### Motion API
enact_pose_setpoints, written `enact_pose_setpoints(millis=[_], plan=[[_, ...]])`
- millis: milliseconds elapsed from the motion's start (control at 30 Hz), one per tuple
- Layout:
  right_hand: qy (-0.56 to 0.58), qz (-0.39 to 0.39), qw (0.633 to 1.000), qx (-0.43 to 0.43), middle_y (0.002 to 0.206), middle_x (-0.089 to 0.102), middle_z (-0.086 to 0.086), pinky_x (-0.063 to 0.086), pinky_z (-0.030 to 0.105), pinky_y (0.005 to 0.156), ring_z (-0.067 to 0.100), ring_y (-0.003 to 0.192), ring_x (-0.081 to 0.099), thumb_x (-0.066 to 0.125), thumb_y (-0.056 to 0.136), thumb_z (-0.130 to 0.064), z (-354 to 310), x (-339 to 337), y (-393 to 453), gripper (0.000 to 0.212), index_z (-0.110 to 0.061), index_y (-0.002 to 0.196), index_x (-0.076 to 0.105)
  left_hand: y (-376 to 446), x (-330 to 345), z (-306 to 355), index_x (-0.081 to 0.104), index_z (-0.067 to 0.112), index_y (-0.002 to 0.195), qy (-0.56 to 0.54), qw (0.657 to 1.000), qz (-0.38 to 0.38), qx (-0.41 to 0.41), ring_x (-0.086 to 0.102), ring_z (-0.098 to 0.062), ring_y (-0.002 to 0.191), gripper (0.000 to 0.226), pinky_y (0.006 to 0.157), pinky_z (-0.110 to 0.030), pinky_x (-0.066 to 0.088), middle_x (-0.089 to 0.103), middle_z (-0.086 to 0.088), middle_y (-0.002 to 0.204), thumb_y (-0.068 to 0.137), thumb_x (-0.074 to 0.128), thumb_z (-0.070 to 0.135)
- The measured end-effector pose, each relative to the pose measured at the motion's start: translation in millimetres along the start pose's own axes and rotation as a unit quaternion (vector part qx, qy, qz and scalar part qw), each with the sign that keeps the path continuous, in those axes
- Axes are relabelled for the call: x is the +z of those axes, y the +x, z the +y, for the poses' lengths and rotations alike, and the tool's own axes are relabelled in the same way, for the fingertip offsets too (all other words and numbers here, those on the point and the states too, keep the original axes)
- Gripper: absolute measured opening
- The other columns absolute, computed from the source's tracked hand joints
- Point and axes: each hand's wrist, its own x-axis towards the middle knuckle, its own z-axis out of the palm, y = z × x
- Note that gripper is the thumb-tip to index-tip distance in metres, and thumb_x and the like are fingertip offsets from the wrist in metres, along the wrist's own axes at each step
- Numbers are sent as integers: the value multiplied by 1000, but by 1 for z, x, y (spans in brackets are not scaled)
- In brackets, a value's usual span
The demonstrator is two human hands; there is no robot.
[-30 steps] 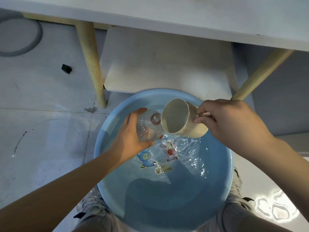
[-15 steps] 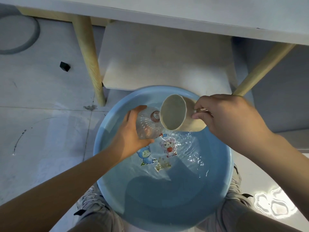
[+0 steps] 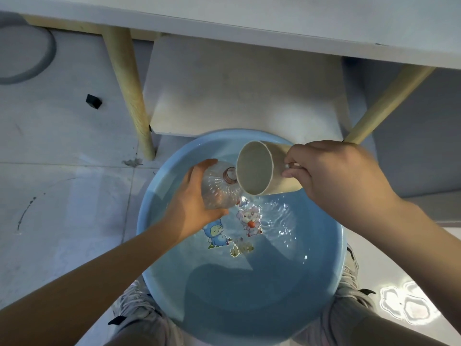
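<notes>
Both clamped over basin [image 3: 329,270], left grip [image 3: 192,208] on bottle [image 3: 217,188], right grip [image 3: 336,178] on cup [image 3: 254,168]; tipped fast, could overshoot bottle's mouth.

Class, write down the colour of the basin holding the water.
Light blue basin, with cartoon figures on its floor; head view.

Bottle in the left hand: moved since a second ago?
No. The bottle sits at the same spot against the blue basin rim; only the camera shifted slightly.
</notes>
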Motion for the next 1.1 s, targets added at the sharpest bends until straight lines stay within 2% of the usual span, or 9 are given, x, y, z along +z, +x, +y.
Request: enact_pose_setpoints(millis=[333,400,500,633,733,900,1033,1100], plan=[[-8,-18,1000,-14,44,51,4,40,22,36,24,38,50,87,56,-2,-3,2,1,28,-8,56,60,1,2,-4,24,46,125,7,1000,-2,-3,32,7,109,93,78,10,23,34,8,141,63,87,15],[-8,-20,1000,-14,44,51,5,41,23,35,25,38,50,87,57,-2,-3,3,1,28,-7,56,59,0,2,-4,24,47,125,4,1000,-1,-4,33,6,110,94,84,5,24,35,7,140,63,87,15],[-10,-18,1000,-11,44,52,5,41,23,36,26,38,50,86,57,-2,-4,3,2,28,-7,57,59,-1,2,-1,23,48,124,4,1000,-3,-8,35,0,113,94,93,-14,30,36,9,139,63,87,18],[-11,-16,1000,-12,44,52,5,39,23,37,26,38,50,86,56,-2,-4,2,2,29,-7,57,58,-1,1,-1,23,49,124,0,1000,-7,-13,37,-1,113,94,92,-16,31,35,10,139,63,87,17],[-9,-17,1000,-8,45,51,6,41,24,36,26,38,51,86,56,0,-3,2,2,28,-6,58,58,0,2,-1,25,47,126,8,1000,-8,-15,38,-2,112,93,88,-13,31,35,12,136,63,87,17],[-10,-18,1000,-4,44,50,6,39,25,36,27,38,49,85,58,0,-3,2,2,28,-6,58,58,0,3,-3,27,43,129,17,1000,-7,-14,35,2,108,94,76,6,27,36,11,134,62,88,17],[-14,-18,1000,-4,45,51,6,40,25,37,27,40,50,85,58,0,-4,1,3,27,-7,59,58,0,3,-3,30,40,133,9,1000,-7,-18,34,4,108,95,75,11,23,37,8,138,61,88,15],[-15,-18,1000,-4,45,50,5,40,24,38,27,40,50,85,54,3,-4,1,3,28,-8,58,59,-1,3,-1,31,37,135,12,1000,-9,-17,33,3,109,96,77,9,24,37,8,139,61,88,16]])
